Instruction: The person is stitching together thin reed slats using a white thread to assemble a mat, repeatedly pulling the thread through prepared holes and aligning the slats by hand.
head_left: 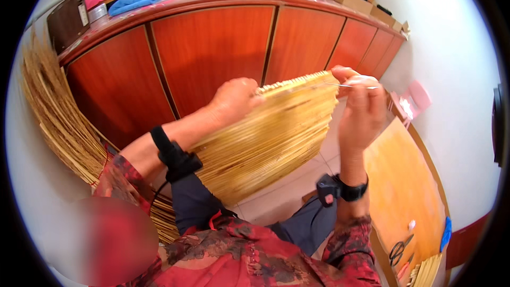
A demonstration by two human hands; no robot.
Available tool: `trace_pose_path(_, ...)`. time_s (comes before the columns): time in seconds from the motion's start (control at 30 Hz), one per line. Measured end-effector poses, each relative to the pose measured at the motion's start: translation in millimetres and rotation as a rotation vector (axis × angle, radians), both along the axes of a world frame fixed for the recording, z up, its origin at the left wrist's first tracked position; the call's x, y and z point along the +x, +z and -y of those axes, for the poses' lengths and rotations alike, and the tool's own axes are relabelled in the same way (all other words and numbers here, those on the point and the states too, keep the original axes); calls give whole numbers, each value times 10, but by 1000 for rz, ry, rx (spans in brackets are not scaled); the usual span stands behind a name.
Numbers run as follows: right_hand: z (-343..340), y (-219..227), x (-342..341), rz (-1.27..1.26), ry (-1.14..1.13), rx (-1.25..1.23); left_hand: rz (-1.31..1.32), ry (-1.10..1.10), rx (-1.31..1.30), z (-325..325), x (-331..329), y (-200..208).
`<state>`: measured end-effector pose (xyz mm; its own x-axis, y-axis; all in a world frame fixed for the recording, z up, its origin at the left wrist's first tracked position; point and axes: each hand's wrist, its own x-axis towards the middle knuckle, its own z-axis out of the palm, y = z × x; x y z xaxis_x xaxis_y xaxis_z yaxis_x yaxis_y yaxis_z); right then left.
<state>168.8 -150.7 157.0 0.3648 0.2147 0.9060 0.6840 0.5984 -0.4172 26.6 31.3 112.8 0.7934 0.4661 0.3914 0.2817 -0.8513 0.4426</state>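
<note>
A mat of yellow plant stalks [271, 138] laid side by side hangs tilted in front of me, its lower part smeared by motion. A bumpy row of stitches or knots runs along its upper edge. My left hand [234, 98] is closed on the upper left end of that edge. At the upper right corner, my right hand [364, 109] pinches a thin, shiny needle [350, 85]. The needle lies nearly level, its left tip against the stalks. Whether thread runs through it is too fine to tell.
A red-brown cabinet [212, 53] stands ahead, with cloths and boxes on top. Bundled long stalks [58, 111] lean at the left. To the right is a wooden table [406, 175] bearing scissors [397, 252] and cut stalks [426, 271]. A pink chair [417, 98] stands behind it.
</note>
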Motion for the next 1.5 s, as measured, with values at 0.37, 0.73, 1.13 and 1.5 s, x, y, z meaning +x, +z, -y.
trace_pose_path(0.37,1702,-828,-26,-1027,159,-689,129,81,84,320,-79,-610)
trace_pose_path(0.73,1650,-1058,-297,-885,-213,-966,137,-51,142,812,95,-898)
trace_pose_path(1.13,604,-1911,-444,-886,-6,-752,83,-187,101,1095,189,-975)
trace_pose_path(1.5,1167,-1782,-339,-944,181,-456,-151,-213,9,993,467,-990)
